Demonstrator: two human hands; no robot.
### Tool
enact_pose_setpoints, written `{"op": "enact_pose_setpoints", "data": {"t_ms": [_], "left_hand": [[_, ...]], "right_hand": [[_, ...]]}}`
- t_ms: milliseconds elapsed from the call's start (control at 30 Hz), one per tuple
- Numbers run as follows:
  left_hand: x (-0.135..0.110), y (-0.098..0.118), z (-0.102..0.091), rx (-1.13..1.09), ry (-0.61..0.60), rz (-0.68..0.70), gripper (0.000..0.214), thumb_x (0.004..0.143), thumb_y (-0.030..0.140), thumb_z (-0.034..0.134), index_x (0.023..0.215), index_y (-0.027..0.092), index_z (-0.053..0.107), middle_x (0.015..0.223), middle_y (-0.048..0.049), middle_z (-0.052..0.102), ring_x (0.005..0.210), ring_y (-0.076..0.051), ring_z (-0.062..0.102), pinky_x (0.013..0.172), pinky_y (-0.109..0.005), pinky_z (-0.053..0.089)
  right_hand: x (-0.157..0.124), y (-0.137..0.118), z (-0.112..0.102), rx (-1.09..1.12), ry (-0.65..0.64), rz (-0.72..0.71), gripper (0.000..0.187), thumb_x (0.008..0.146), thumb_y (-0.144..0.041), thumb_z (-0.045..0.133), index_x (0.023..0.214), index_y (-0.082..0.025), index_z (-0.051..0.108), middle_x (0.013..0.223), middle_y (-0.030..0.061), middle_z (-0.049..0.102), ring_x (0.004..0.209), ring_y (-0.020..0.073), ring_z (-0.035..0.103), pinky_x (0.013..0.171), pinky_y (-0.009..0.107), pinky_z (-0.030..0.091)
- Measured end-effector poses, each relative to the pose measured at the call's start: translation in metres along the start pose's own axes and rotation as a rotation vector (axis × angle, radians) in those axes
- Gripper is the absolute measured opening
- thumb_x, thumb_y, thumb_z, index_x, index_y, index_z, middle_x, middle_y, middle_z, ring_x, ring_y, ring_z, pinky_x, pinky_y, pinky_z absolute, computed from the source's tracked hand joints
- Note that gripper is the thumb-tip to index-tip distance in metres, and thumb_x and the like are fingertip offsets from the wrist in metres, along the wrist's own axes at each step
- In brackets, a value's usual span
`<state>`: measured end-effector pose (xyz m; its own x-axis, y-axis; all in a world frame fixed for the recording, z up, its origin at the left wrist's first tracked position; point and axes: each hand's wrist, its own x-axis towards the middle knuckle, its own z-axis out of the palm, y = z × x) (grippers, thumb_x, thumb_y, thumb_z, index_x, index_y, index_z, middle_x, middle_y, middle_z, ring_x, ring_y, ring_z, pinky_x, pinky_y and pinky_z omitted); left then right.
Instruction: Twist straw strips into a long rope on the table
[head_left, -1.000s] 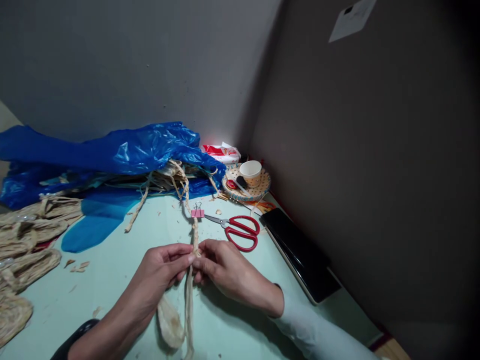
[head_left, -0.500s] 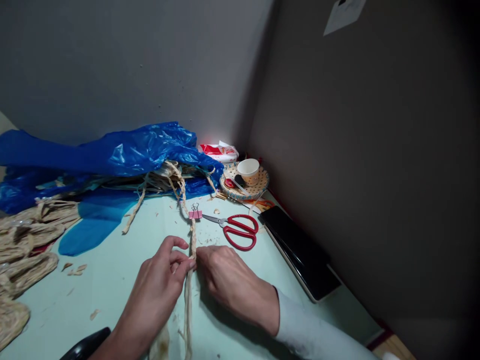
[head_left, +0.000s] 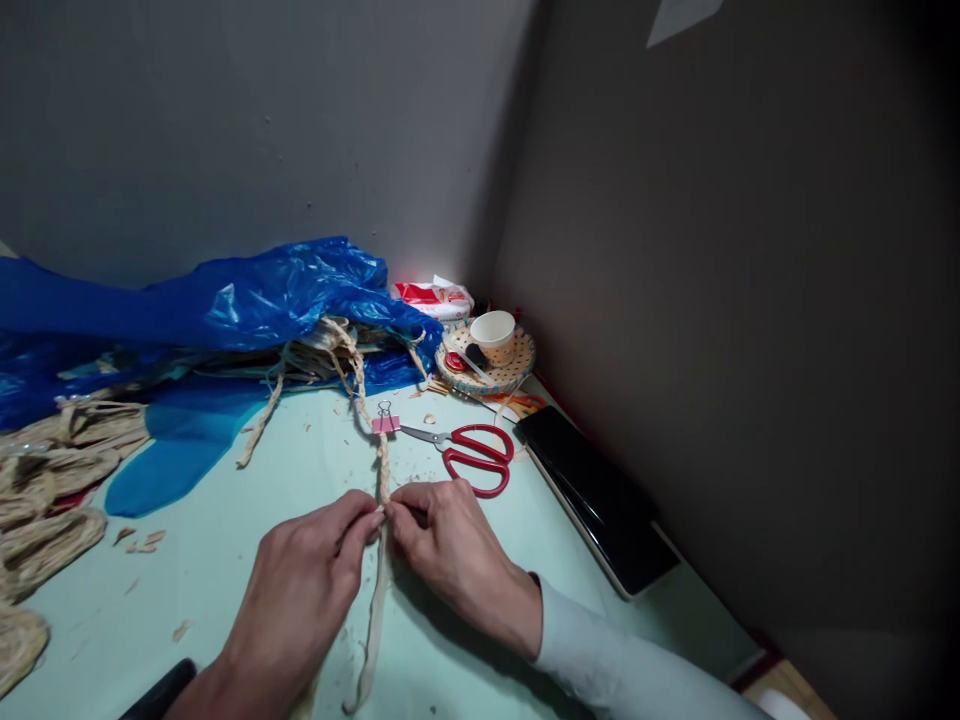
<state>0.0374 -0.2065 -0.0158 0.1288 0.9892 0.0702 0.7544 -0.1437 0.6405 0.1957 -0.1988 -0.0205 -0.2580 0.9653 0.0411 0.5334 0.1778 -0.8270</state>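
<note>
A braided straw cord (head_left: pixel 383 467) runs down the pale green table (head_left: pixel 225 520) from a pink binder clip (head_left: pixel 385 423) toward me. My left hand (head_left: pixel 300 590) and my right hand (head_left: pixel 450 555) meet at the cord's lower braided end, each pinching strands with closed fingertips. Loose strands (head_left: pixel 371 630) trail from under my hands toward the table's near edge. The cord's far end leads into a heap of straw under a blue plastic bag (head_left: pixel 247 300).
Red-handled scissors (head_left: pixel 469 456) lie just right of the clip. A black tablet (head_left: pixel 592 490) rests along the right wall. A woven tray with a cup (head_left: pixel 495 335) stands in the corner. Coils of braided straw (head_left: pixel 45 500) sit at the left.
My left fingers, spread half a second ago, have closed again on the strands. Both hands stay at the same spot on the cord while the view drifts slightly.
</note>
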Motion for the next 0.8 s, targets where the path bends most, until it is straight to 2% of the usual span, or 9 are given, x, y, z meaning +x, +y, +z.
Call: {"op": "enact_pose_setpoints", "data": {"t_ms": [100, 167, 333, 433, 500, 600, 667, 767, 800], "left_hand": [[-0.002, 0.001, 0.001, 0.013, 0.036, 0.022, 0.018, 0.084, 0.038, 0.058, 0.075, 0.028, 0.07, 0.082, -0.0048, 0.079, 0.077, -0.029, 0.071, 0.071, -0.033, 0.044], [-0.005, 0.003, 0.004, 0.048, 0.069, 0.067, 0.02, 0.086, 0.036, 0.055, 0.077, 0.026, 0.071, 0.08, -0.0052, 0.078, 0.073, -0.027, 0.071, 0.068, -0.032, 0.045], [-0.017, 0.003, 0.02, 0.362, 0.209, 0.354, 0.03, 0.091, 0.022, 0.047, 0.069, 0.022, 0.067, 0.062, -0.0045, 0.068, 0.056, -0.02, 0.066, 0.056, -0.03, 0.042], [-0.021, 0.001, 0.03, 0.517, 0.256, 0.467, 0.033, 0.089, 0.014, 0.044, 0.072, 0.02, 0.071, 0.062, -0.0078, 0.07, 0.056, -0.022, 0.066, 0.056, -0.03, 0.043], [-0.024, 0.0, 0.033, 0.54, 0.245, 0.467, 0.036, 0.087, 0.01, 0.041, 0.08, 0.017, 0.075, 0.068, -0.0115, 0.074, 0.058, -0.024, 0.068, 0.056, -0.032, 0.045], [-0.027, -0.001, 0.025, 0.369, 0.152, 0.402, 0.032, 0.089, 0.018, 0.045, 0.091, 0.018, 0.077, 0.075, -0.0117, 0.077, 0.063, -0.026, 0.07, 0.06, -0.033, 0.048], [-0.023, -0.002, 0.012, 0.143, 0.104, 0.273, 0.024, 0.089, 0.029, 0.053, 0.092, 0.022, 0.076, 0.083, -0.0096, 0.078, 0.074, -0.026, 0.072, 0.07, -0.033, 0.05], [-0.009, -0.003, -0.007, -0.192, 0.141, -0.128, 0.025, 0.084, 0.042, 0.06, 0.093, 0.023, 0.073, 0.097, -0.0085, 0.077, 0.087, -0.028, 0.069, 0.079, -0.035, 0.049], [-0.002, -0.003, -0.01, -0.308, 0.066, -0.238, 0.03, 0.081, 0.045, 0.063, 0.099, 0.023, 0.071, 0.095, -0.0075, 0.076, 0.083, -0.027, 0.068, 0.077, -0.036, 0.049]], "right_hand": [[-0.002, 0.001, 0.001, 0.016, 0.006, 0.003, 0.032, 0.087, -0.018, 0.05, 0.056, -0.017, 0.043, 0.053, -0.0051, 0.03, 0.056, 0.0098, 0.026, 0.053, 0.028, 0.017], [-0.002, 0.003, 0.002, 0.07, 0.001, 0.007, 0.032, 0.087, -0.018, 0.049, 0.056, -0.017, 0.042, 0.054, -0.005, 0.03, 0.056, 0.0099, 0.026, 0.053, 0.027, 0.018], [0.002, 0.008, 0.003, 0.352, -0.074, -0.007, 0.035, 0.089, -0.021, 0.048, 0.055, -0.017, 0.038, 0.054, -0.0042, 0.036, 0.056, 0.0096, 0.031, 0.053, 0.025, 0.022], [0.004, 0.007, 0.001, 0.6, -0.177, 0.099, 0.032, 0.09, -0.024, 0.05, 0.059, -0.017, 0.048, 0.052, -0.0044, 0.04, 0.051, 0.0089, 0.032, 0.05, 0.024, 0.024], [0.003, 0.007, 0.0, 0.713, -0.197, 0.173, 0.029, 0.089, -0.027, 0.053, 0.062, -0.015, 0.054, 0.05, -0.0052, 0.04, 0.047, 0.0081, 0.029, 0.048, 0.023, 0.022], [0.002, 0.007, 0.0, 0.761, -0.164, 0.211, 0.026, 0.086, -0.029, 0.06, 0.064, -0.014, 0.059, 0.049, -0.0062, 0.039, 0.046, 0.0072, 0.026, 0.046, 0.023, 0.018], [0.001, 0.008, -0.001, 0.776, -0.155, 0.217, 0.026, 0.086, -0.03, 0.061, 0.066, -0.013, 0.061, 0.051, -0.0056, 0.041, 0.046, 0.0067, 0.026, 0.046, 0.023, 0.016], [0.001, 0.008, -0.001, 0.828, -0.175, 0.213, 0.028, 0.088, -0.03, 0.059, 0.066, -0.012, 0.062, 0.056, -0.0036, 0.047, 0.046, 0.0059, 0.027, 0.046, 0.023, 0.016], [0.001, 0.008, -0.001, 0.855, -0.192, 0.213, 0.03, 0.089, -0.03, 0.058, 0.065, -0.012, 0.061, 0.056, -0.0035, 0.046, 0.047, 0.0058, 0.028, 0.046, 0.022, 0.017]]}}
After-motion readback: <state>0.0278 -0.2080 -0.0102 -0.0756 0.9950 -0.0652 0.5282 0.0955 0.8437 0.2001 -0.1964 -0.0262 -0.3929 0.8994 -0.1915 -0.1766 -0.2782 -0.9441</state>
